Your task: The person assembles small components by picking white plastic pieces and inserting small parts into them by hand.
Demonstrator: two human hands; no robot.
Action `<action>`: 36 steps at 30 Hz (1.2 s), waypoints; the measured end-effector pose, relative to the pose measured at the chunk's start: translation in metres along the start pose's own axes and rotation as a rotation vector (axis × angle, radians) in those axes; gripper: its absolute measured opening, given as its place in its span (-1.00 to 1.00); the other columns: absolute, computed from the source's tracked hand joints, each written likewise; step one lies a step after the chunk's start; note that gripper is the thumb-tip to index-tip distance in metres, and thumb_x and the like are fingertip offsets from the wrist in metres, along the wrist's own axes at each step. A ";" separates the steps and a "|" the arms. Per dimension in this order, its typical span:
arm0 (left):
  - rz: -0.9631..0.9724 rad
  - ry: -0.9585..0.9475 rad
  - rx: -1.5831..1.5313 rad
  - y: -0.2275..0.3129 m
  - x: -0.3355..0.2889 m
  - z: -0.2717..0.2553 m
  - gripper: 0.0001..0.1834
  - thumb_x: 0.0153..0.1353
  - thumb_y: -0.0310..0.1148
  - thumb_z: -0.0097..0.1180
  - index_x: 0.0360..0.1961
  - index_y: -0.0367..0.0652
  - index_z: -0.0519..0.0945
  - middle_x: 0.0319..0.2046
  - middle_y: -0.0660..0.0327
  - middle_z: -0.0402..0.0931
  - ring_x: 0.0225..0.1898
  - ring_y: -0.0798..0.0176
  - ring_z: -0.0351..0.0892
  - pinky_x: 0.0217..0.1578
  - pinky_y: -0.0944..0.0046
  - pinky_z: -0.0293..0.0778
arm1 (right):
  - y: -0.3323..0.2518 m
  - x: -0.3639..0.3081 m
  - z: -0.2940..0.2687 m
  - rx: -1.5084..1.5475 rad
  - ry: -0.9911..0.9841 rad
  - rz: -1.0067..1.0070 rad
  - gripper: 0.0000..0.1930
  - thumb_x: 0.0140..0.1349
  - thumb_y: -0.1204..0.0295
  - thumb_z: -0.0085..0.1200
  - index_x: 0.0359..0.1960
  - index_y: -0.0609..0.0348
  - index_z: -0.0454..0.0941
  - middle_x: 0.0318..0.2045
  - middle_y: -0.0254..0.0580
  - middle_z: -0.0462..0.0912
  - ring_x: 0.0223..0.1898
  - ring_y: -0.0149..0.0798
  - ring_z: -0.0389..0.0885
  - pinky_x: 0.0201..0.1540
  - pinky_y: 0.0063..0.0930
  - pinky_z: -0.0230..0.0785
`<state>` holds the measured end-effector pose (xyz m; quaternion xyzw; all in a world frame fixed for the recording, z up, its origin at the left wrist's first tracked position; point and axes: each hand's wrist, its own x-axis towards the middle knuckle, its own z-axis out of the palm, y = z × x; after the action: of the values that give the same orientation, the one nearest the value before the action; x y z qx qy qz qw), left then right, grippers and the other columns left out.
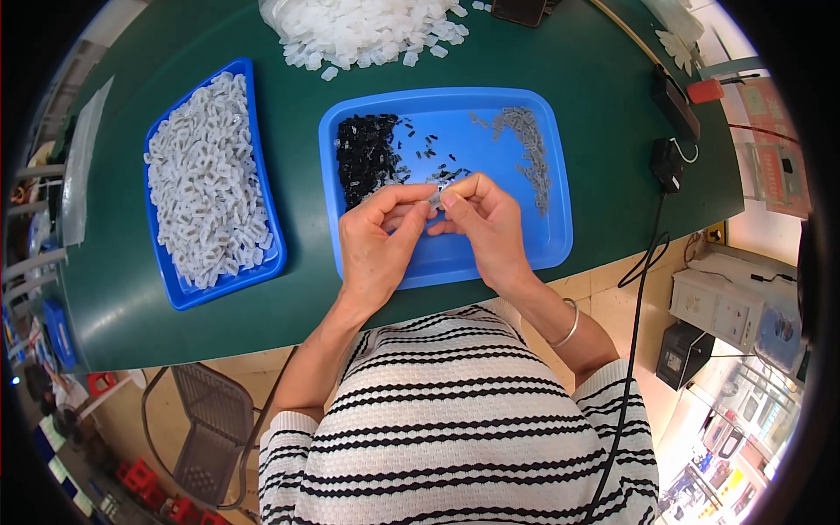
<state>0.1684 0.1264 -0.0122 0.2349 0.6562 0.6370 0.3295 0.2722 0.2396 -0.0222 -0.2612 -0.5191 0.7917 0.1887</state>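
Note:
Over the blue tray (437, 271) my two hands meet, fingertips pinched together around a small translucent whitish plastic part (436, 199). My left hand (381, 241) grips it from the left between thumb and fingers. From the right, my right hand (492, 227) presses thumb and forefinger against the same part. Beneath and beyond them, a heap of tiny black pieces (363, 153) fills the tray's left side, with some scattered toward the middle. Small grey pieces (529, 149) lie in a band along its right side. My fingers hide much of the held part.
To the left stands a second blue tray (273, 236) heaped with whitish plastic parts (210, 175). A pile of translucent white pieces (367, 31) spreads at the table's far side. Black adapters (667, 164) and cables lie at the right edge of the green table (604, 114). A chair (210, 420) is at lower left.

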 end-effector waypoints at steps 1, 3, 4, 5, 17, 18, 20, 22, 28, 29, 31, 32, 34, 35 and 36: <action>-0.001 -0.004 -0.030 -0.001 0.000 0.000 -0.81 0.24 -0.58 0.15 -0.12 -0.30 0.65 -0.30 0.17 0.66 -0.27 0.39 0.67 -0.21 0.42 0.58 | 0.000 -0.001 0.001 0.000 0.000 0.000 -0.85 0.37 0.40 0.07 -0.28 0.24 0.47 -0.30 -0.21 0.60 -0.22 -0.38 0.61 -0.20 -0.44 0.60; -0.001 -0.008 -0.060 -0.001 0.000 0.000 -0.81 0.24 -0.58 0.15 -0.11 -0.31 0.64 -0.29 0.17 0.66 -0.27 0.39 0.67 -0.21 0.43 0.58 | 0.000 -0.003 0.005 0.033 0.024 -0.018 -0.85 0.36 0.41 0.07 -0.27 0.25 0.46 -0.30 -0.21 0.58 -0.25 -0.39 0.60 -0.19 -0.45 0.61; -0.020 -0.004 -0.056 0.001 -0.001 0.000 -0.81 0.24 -0.58 0.15 -0.11 -0.31 0.64 -0.29 0.16 0.66 -0.26 0.39 0.67 -0.20 0.43 0.58 | 0.000 -0.003 0.005 0.033 0.024 -0.019 -0.85 0.36 0.41 0.07 -0.27 0.25 0.46 -0.30 -0.21 0.58 -0.25 -0.39 0.60 -0.19 -0.45 0.61; -0.040 -0.001 -0.052 0.002 -0.001 0.000 -0.81 0.25 -0.58 0.15 -0.12 -0.31 0.64 -0.28 0.16 0.66 -0.26 0.38 0.67 -0.20 0.43 0.58 | 0.001 -0.003 0.005 0.026 0.026 -0.038 -0.85 0.36 0.41 0.07 -0.27 0.25 0.46 -0.29 -0.21 0.58 -0.25 -0.40 0.60 -0.19 -0.46 0.61; -0.056 -0.049 -0.102 0.008 -0.004 -0.008 -0.81 0.27 -0.61 0.13 -0.09 -0.35 0.61 -0.25 0.19 0.65 -0.21 0.40 0.65 -0.16 0.46 0.54 | -0.012 0.009 -0.019 0.199 -0.244 0.320 -0.87 0.33 0.38 0.12 -0.28 0.16 0.49 -0.24 -0.28 0.58 -0.17 -0.40 0.57 -0.09 -0.37 0.54; -0.055 -0.048 -0.102 0.008 -0.005 -0.008 -0.81 0.27 -0.61 0.13 -0.09 -0.35 0.61 -0.25 0.19 0.65 -0.21 0.40 0.65 -0.16 0.46 0.54 | -0.013 0.010 -0.020 0.256 -0.294 0.379 -0.87 0.32 0.36 0.14 -0.28 0.14 0.49 -0.23 -0.29 0.57 -0.15 -0.40 0.56 -0.05 -0.33 0.53; -0.029 -0.049 -0.069 0.008 -0.006 -0.007 -0.82 0.29 -0.61 0.09 -0.10 -0.34 0.62 -0.24 0.18 0.64 -0.22 0.41 0.64 -0.16 0.45 0.54 | -0.013 0.010 -0.021 0.261 -0.299 0.384 -0.87 0.31 0.37 0.15 -0.27 0.13 0.49 -0.25 -0.29 0.57 -0.17 -0.40 0.57 -0.09 -0.35 0.55; -0.014 -0.057 -0.023 0.008 -0.007 -0.006 -0.82 0.30 -0.61 0.07 -0.11 -0.34 0.62 -0.23 0.18 0.64 -0.23 0.41 0.63 -0.15 0.43 0.55 | -0.012 0.008 -0.019 0.268 -0.302 0.390 -0.87 0.30 0.39 0.16 -0.26 0.13 0.49 -0.27 -0.28 0.56 -0.19 -0.40 0.58 -0.13 -0.36 0.57; -0.006 -0.026 -0.068 0.003 -0.008 -0.005 -0.80 0.28 -0.64 0.01 -0.16 -0.33 0.65 -0.27 0.19 0.65 -0.27 0.43 0.62 -0.21 0.44 0.54 | -0.006 0.000 -0.006 0.187 -0.190 0.251 -0.86 0.28 0.45 0.17 -0.23 0.19 0.47 -0.26 -0.21 0.58 -0.25 -0.38 0.60 -0.29 -0.45 0.62; -0.009 -0.001 -0.089 0.003 -0.008 -0.004 -0.80 0.25 -0.64 0.01 -0.18 -0.31 0.66 -0.32 0.21 0.67 -0.31 0.46 0.63 -0.25 0.48 0.53 | -0.008 0.000 -0.006 0.137 -0.174 0.240 -0.85 0.29 0.44 0.16 -0.22 0.21 0.47 -0.25 -0.19 0.59 -0.24 -0.37 0.60 -0.29 -0.46 0.62; -0.009 0.016 -0.091 0.001 -0.005 -0.006 -0.80 0.25 -0.64 0.02 -0.20 -0.31 0.66 -0.33 0.20 0.67 -0.31 0.45 0.63 -0.26 0.47 0.54 | -0.013 0.000 -0.006 0.086 -0.159 0.229 -0.83 0.29 0.44 0.16 -0.20 0.23 0.47 -0.24 -0.18 0.59 -0.24 -0.37 0.61 -0.28 -0.46 0.62; -0.008 0.033 -0.093 0.001 -0.004 -0.006 -0.81 0.24 -0.64 0.02 -0.21 -0.32 0.66 -0.33 0.19 0.68 -0.31 0.45 0.64 -0.26 0.47 0.54 | -0.015 0.000 -0.006 0.055 -0.154 0.213 -0.82 0.28 0.45 0.16 -0.17 0.25 0.48 -0.23 -0.18 0.59 -0.24 -0.38 0.61 -0.30 -0.48 0.61; 0.010 0.040 -0.040 0.002 -0.003 -0.005 -0.82 0.24 -0.64 0.03 -0.22 -0.32 0.66 -0.33 0.18 0.68 -0.30 0.44 0.65 -0.27 0.46 0.56 | -0.015 0.000 -0.005 0.024 -0.148 0.196 -0.80 0.28 0.46 0.17 -0.14 0.27 0.48 -0.23 -0.18 0.59 -0.24 -0.39 0.60 -0.31 -0.50 0.61; 0.028 0.047 0.014 0.002 -0.003 -0.004 -0.83 0.23 -0.64 0.04 -0.23 -0.32 0.66 -0.33 0.18 0.68 -0.29 0.42 0.66 -0.27 0.45 0.57 | -0.013 0.000 -0.004 -0.056 -0.145 0.097 -0.79 0.27 0.47 0.18 -0.13 0.29 0.49 -0.23 -0.19 0.60 -0.24 -0.40 0.60 -0.32 -0.52 0.60; 0.028 0.047 0.014 0.003 -0.003 -0.003 -0.83 0.23 -0.64 0.04 -0.23 -0.32 0.66 -0.33 0.18 0.68 -0.29 0.42 0.66 -0.27 0.45 0.57 | -0.010 0.000 -0.004 -0.135 -0.141 -0.002 -0.77 0.26 0.49 0.19 -0.11 0.30 0.49 -0.23 -0.19 0.60 -0.25 -0.42 0.60 -0.32 -0.54 0.59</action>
<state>0.1678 0.1224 -0.0085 0.2314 0.6648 0.6422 0.3033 0.2753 0.2463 -0.0141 -0.2164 -0.5836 0.7710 0.1344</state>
